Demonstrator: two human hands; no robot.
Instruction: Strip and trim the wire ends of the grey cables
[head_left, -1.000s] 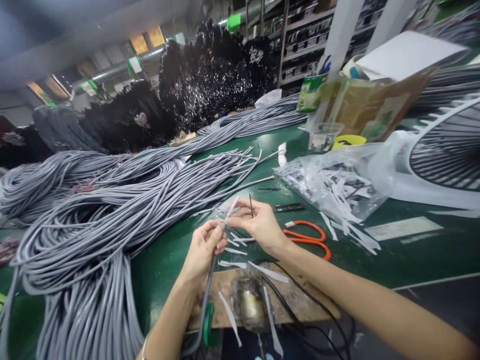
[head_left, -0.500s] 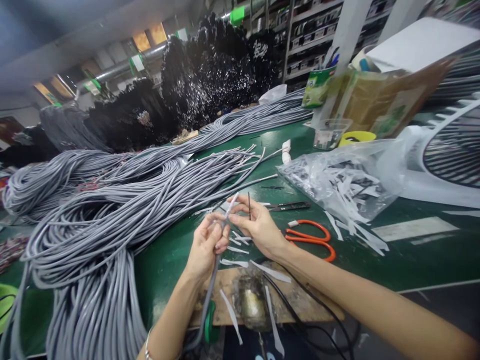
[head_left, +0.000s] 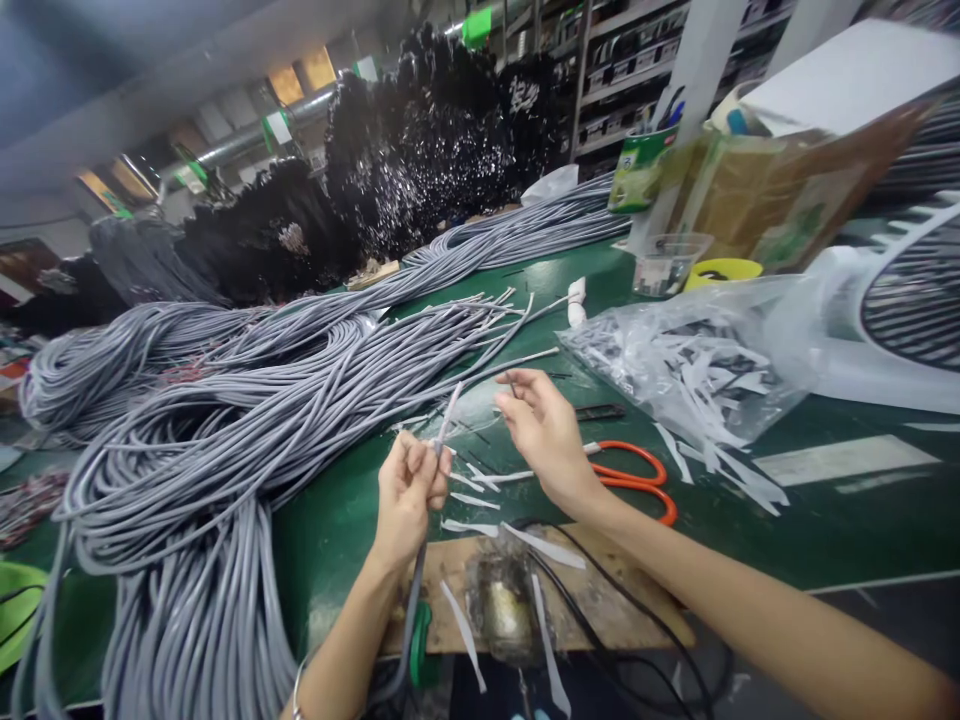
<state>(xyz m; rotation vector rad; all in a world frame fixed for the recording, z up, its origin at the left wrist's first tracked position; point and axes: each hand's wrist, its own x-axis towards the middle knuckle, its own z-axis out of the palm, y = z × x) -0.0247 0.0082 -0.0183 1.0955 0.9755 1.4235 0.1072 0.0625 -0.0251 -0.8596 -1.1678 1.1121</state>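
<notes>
In the head view, the left hand (head_left: 409,490) is left of the orange scissors (head_left: 634,478). Its fingers are wrapped tight round a grey cable (head_left: 414,590), and the cable's thin pale tip (head_left: 448,410) pokes up. The right hand (head_left: 546,432) is between that tip and the scissors, not touching the tip. Its fingers are loosely bent; I cannot tell if they pinch anything small. I think holding the cable steady, close to the tip, works best. A big cable pile (head_left: 225,430) lies far left of the scissors.
</notes>
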